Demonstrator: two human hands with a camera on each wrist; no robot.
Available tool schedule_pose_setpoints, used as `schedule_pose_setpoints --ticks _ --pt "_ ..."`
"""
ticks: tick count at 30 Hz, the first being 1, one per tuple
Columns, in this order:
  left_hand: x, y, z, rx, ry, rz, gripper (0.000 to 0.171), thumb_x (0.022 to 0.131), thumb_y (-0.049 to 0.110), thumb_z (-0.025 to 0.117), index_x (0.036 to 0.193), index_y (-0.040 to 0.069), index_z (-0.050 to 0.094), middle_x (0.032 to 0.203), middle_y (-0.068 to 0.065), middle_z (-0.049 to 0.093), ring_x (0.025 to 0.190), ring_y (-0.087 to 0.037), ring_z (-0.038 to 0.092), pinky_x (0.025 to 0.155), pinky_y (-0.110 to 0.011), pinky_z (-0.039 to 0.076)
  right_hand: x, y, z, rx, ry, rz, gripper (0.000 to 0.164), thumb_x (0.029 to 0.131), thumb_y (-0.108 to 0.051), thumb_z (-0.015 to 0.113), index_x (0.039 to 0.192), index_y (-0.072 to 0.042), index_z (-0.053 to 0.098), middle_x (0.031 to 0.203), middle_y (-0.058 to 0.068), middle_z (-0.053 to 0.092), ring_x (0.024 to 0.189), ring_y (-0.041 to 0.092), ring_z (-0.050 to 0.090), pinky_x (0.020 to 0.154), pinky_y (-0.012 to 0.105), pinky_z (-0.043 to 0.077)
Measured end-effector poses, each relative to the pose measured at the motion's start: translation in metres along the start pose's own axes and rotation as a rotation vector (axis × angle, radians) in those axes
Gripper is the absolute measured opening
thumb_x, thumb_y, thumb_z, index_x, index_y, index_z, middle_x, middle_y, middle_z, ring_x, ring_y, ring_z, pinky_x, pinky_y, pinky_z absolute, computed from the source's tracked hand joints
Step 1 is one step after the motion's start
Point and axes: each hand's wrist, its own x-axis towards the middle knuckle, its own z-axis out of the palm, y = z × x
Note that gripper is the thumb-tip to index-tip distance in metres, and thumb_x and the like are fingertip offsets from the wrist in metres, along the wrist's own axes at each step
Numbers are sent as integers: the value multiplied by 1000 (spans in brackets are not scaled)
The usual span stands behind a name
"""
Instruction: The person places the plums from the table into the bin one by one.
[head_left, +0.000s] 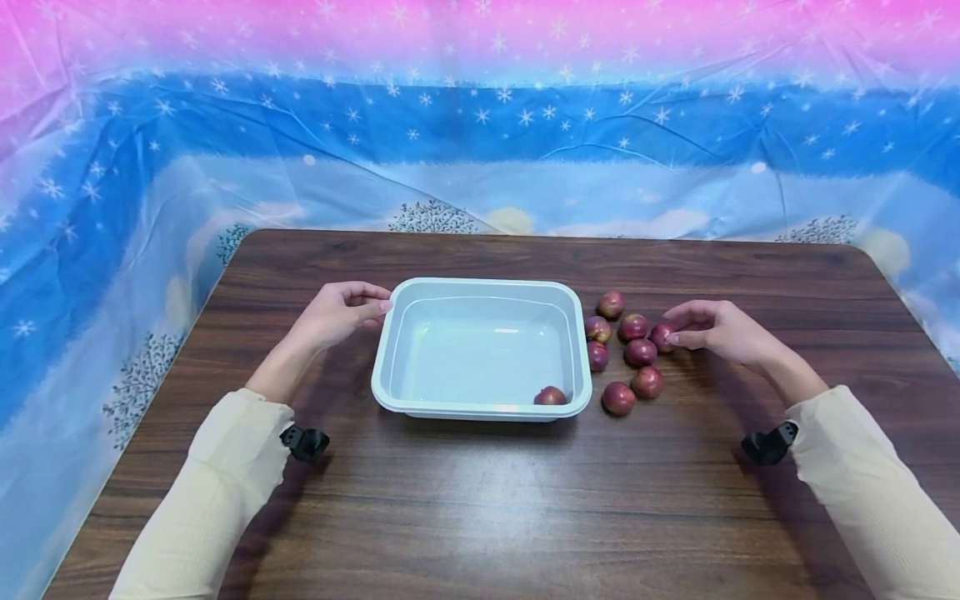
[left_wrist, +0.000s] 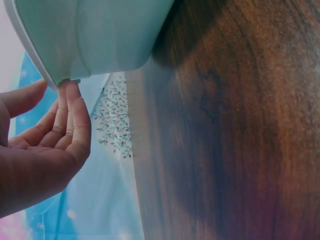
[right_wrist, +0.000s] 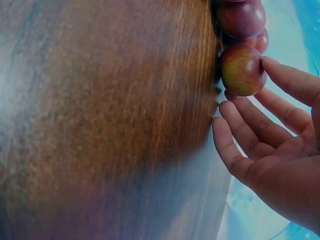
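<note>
A pale, white-rimmed plastic basin (head_left: 480,350) stands on the table, one red-purple plum (head_left: 551,396) in its near right corner. My left hand (head_left: 345,312) pinches the basin's left rim; in the left wrist view the thumb is at the rim's edge and the fingertips (left_wrist: 72,89) lie under it. Right of the basin, several plums (head_left: 641,352) form a loose cluster. At its right edge my right hand (head_left: 720,333) holds a plum (right_wrist: 242,70) between thumb and fingers, with the far fingertips partly hidden behind it. That plum is low, beside its neighbours.
The brown wood-grain table (head_left: 480,500) has a far edge beyond the basin. Behind it hangs a pink and blue snowflake cloth (head_left: 480,117). Several plums sit close against the basin's right side, among them a mottled plum (head_left: 597,329). Black wrist cameras (head_left: 306,443) are strapped over both cream sleeves.
</note>
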Motion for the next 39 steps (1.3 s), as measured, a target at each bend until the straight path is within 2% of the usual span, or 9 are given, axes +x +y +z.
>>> schedule_pose_setpoints --ticks 8,14,21,26,32,39 --pt "1 -1 0 -5 0 -1 38 93 18 55 122 -7 51 108 -20 57 93 -23 58 88 -44 48 1 0 1 -2 3 -6 38 86 -21 65 115 2 57 99 14 63 85 7 59 72 20 49" --pt "1 -1 0 -7 1 -5 37 93 17 55 122 -7 51 107 -20 58 93 -24 58 88 -44 48 0 -1 1 -14 1 -8 37 86 -21 65 115 2 57 100 14 63 86 7 58 73 19 47" --pt "1 -1 -1 -12 -4 0 37 93 16 54 121 -7 51 108 -20 58 90 -20 59 88 -44 48 -1 -3 1 -1 -11 -19 37 86 -18 65 115 3 56 99 15 63 85 8 59 73 20 49" --pt "1 0 -1 -11 -8 0 37 93 16 54 122 -7 51 107 -20 57 90 -21 59 88 -45 47 -2 -6 -3 -28 -12 -15 38 87 -21 65 116 2 56 102 14 63 87 8 59 74 19 48" --pt "0 1 0 -15 -13 -7 38 93 17 54 122 -7 50 109 -20 56 94 -25 58 89 -44 47 -4 -13 -10 -118 2 -25 40 87 -27 64 117 -1 57 105 12 63 93 13 57 79 22 43" --pt "0 1 0 -9 -7 -12 38 93 17 54 122 -6 51 108 -20 57 93 -24 58 88 -44 47 -4 -24 -19 -125 29 -26 40 86 -28 65 117 -4 58 102 9 64 90 10 58 75 22 45"
